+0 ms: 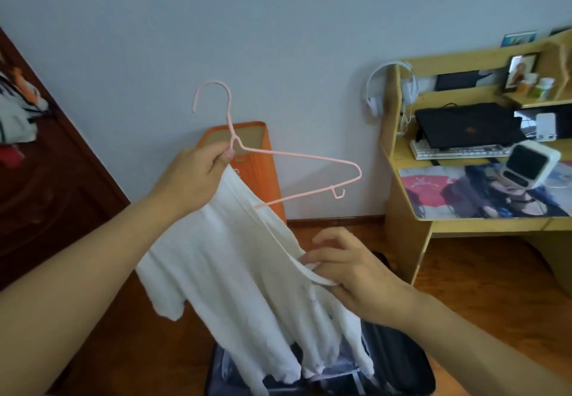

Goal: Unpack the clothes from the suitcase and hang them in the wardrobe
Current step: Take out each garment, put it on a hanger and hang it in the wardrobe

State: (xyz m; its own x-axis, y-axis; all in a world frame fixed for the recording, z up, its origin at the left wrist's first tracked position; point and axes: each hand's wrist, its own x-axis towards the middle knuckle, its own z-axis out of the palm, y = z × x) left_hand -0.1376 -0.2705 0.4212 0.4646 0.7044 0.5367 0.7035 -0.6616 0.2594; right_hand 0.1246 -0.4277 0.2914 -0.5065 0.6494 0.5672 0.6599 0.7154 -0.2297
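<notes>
Above the open suitcase (399, 364) on the floor, left hand (198, 175) pinches pink hanger (278, 154) at its neck, hook up, bar sloping down-right. White shirt (241, 271) hangs from it, hem over suitcase. Right hand (349, 275) pinches the shirt's edge.

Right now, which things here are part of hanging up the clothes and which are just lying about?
For the job: pink hanger, held by the left hand; white shirt, neckline pinched by the right hand; suitcase below.

Lying about: headphones, laptop, keyboard, orange box, desk.
</notes>
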